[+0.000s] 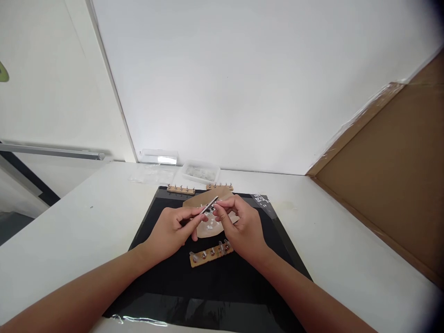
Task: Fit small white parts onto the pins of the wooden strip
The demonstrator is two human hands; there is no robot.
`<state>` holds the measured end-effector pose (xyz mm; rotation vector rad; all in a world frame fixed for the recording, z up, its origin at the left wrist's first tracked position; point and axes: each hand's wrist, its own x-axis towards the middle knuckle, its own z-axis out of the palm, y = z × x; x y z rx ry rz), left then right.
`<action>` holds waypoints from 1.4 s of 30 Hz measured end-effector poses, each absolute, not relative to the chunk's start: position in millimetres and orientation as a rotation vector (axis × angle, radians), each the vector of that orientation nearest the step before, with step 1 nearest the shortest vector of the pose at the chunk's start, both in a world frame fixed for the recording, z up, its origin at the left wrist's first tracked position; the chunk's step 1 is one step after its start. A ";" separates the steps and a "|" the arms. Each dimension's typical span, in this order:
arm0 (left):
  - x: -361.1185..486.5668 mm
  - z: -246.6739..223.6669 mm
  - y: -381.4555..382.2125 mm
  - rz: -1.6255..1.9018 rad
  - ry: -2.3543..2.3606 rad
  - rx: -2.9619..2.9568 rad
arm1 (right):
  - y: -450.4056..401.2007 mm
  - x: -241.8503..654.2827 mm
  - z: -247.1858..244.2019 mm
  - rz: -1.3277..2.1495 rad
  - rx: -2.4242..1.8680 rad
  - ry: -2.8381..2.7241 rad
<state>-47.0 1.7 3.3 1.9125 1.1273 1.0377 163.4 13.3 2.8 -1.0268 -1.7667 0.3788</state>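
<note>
Two hands worked over one black mat [166, 282] on the white desk [69, 222]. The left hand [168, 231] had its grip closed, thumb and fingertips pinching one thin dark strip [210, 205], which tilted up above the brown sheet [194, 201] near the mat's far edge. The right hand's [244, 226] thumb and forefinger were drawn close together at the strip's upper end; whether that grip held anything could not be told. Three wooden racks showed: two along the mat's far edge, left [181, 190] and right [219, 187], and one [211, 254] nearer the middle, bearing five metal pegs. White bits, too small to count, lay on the sheet and at the mat's far right corner. One clear tray [201, 174] stood at the desk's back edge. Open room lay toward the mat's near edge and across the desk to either side.
</note>
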 end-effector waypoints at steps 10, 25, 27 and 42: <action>-40.6 5.6 0.0 0.995 0.920 1.458 | 15.3 165.4 -0.4 0.139 -1.033 -1.860; -38.3 12.6 -2.6 0.951 0.958 1.308 | 20.7 167.6 -2.2 -0.126 -0.926 -1.983; -38.2 12.7 -2.5 0.950 0.956 1.307 | 21.1 168.1 -1.4 -0.156 -0.949 -1.951; -36.4 13.1 -3.4 0.966 0.969 1.306 | 22.6 170.8 1.8 -0.243 -0.893 -1.996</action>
